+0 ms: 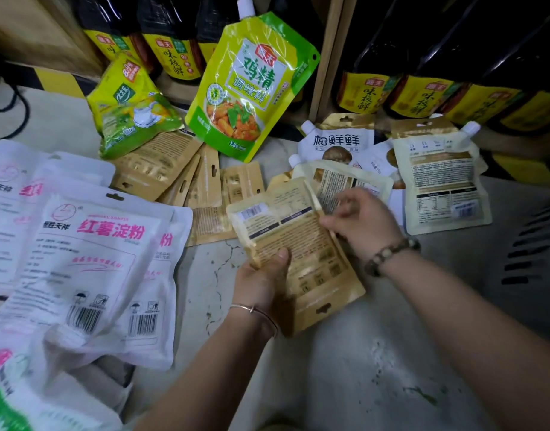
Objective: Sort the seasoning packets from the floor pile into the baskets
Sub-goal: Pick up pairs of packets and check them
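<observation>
My left hand (261, 281) grips a small stack of tan seasoning packets (298, 250) from below, thumb on the top packet's back side. My right hand (357, 222) pinches the right edge of that stack. More tan packets (186, 178) lie fanned on the floor just beyond. Cream spouted pouches (438, 181) and a white mushroom pouch (335, 141) lie to the right. A yellow-green spouted pouch (252, 88) leans against the shelf, with a smaller green-yellow bag (130, 110) beside it. No basket is in view.
White starch bags (90, 259) with pink lettering lie piled at the left. Dark sauce bottles (416, 98) with yellow labels fill the low wooden shelf at the back. The grey concrete floor (345, 368) spreads in front of me.
</observation>
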